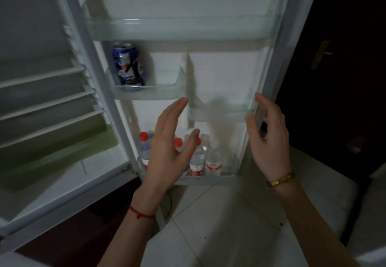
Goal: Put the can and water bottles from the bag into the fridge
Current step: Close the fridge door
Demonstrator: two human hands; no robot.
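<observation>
The fridge door (pixel 277 43) stands open in front of me. A blue and silver can (pixel 128 66) stands upright in the small left door bin. Several clear water bottles with red caps and red labels (pixel 197 160) stand in the bottom door shelf. My left hand (pixel 170 141) hovers in front of those bottles, fingers apart, holding nothing. My right hand (pixel 268 137) is raised near the door's right edge, fingers spread and empty. The left hand partly hides two of the bottles. No bag is in view.
The fridge interior (pixel 52 108) with white wire shelves lies open at the left. A long clear door bin (pixel 181 28) runs across the top, a smaller one (pixel 221 114) at mid right. White floor tiles lie below; a dark door with a brass handle (pixel 320 54) stands at right.
</observation>
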